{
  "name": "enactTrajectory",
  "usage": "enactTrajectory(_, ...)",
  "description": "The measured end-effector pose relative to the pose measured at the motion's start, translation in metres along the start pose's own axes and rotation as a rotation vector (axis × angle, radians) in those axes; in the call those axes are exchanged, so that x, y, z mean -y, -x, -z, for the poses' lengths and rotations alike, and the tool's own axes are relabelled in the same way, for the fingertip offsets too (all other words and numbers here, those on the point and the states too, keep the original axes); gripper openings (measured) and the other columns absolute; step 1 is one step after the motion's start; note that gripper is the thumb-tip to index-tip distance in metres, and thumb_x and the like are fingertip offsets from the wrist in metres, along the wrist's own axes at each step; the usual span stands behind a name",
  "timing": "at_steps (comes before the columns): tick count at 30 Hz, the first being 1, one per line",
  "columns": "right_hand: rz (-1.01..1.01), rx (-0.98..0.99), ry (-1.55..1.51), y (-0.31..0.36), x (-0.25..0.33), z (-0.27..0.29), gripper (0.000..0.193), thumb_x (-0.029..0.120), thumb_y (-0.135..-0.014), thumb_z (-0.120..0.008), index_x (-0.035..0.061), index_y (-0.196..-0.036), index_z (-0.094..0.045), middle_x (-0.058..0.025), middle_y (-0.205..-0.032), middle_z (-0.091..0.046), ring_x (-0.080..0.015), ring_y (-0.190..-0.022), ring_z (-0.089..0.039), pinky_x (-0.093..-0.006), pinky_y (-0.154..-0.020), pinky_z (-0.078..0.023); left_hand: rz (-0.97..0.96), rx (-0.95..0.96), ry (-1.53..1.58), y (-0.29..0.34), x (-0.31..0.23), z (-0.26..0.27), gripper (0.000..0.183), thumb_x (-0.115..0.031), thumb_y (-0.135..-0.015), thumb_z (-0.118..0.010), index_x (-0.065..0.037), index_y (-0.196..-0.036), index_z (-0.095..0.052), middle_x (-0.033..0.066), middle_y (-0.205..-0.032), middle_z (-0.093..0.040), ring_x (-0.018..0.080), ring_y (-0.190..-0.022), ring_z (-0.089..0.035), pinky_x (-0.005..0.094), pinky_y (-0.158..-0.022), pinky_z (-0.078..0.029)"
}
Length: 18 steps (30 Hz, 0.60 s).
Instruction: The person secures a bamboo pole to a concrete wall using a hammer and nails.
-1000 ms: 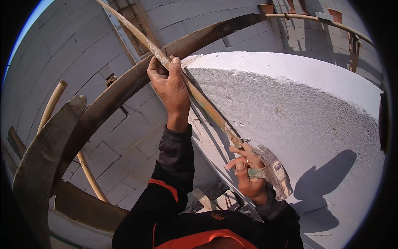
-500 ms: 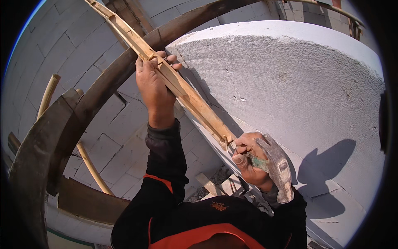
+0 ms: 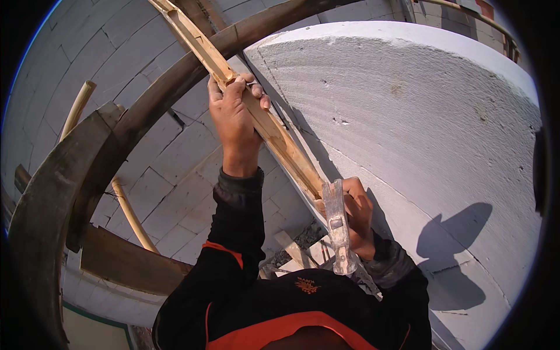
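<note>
A long split bamboo pole, its hollow inner side and node walls facing up, runs slantwise from the far left toward my chest. My left hand is wrapped around it partway along, thumb on top and fingertips showing past the right edge. At its near end, my right hand is closed on a hammer with a worn, pale-smeared metal head. That head hangs in front of the bamboo's end and partly covers it. Most of the handle is hidden, and whether the right fingers also touch the bamboo I cannot tell.
A white block wall with a rough face rises on the right. Curved boards arch across the left. Bamboo poles stand beyond them, before grey block masonry. Rubble and a wood offcut lie below.
The hammer head has swung from the right of my right hand to its left, over the bamboo's near end. My left hand appears slightly farther right, still gripping the bamboo.
</note>
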State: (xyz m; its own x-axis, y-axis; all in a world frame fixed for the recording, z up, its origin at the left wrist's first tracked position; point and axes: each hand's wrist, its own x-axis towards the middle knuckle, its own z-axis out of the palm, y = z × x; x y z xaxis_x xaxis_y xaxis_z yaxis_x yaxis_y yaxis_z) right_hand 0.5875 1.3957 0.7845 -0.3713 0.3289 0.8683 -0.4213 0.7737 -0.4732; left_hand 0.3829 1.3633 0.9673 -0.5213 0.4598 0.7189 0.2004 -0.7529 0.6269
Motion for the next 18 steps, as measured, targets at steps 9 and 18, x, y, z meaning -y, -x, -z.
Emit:
enactTrajectory(9,0.198,0.071,0.132,-0.003,0.001,-0.009,0.028,0.005,-0.071,-0.079,-0.001,-0.096,-0.067,-0.0127,-0.101,-0.065,-0.0256,-0.079,-0.068,-0.0357,-0.064,-0.054,0.125,-0.067,-0.009,0.028,-0.015,0.006,0.026,-0.027,-0.108,-0.047,-0.006,-0.123,-0.045,0.0116,-0.096,-0.059,0.0138,-0.068,-0.056,0.0267,-0.051,-0.049)
enactTrajectory(18,0.247,0.012,-0.017,0.011,-0.011,-0.013,0.045,0.003,-0.074,-0.076,0.003,-0.115,-0.058,-0.0144,-0.103,-0.066,-0.0332,-0.086,-0.07,-0.0394,-0.067,-0.056,0.303,-0.114,0.017,0.089,-0.006,-0.001,0.058,-0.058,-0.105,-0.039,-0.008,-0.135,-0.041,0.0163,-0.107,-0.063,0.0172,-0.069,-0.062,0.0296,-0.052,-0.051)
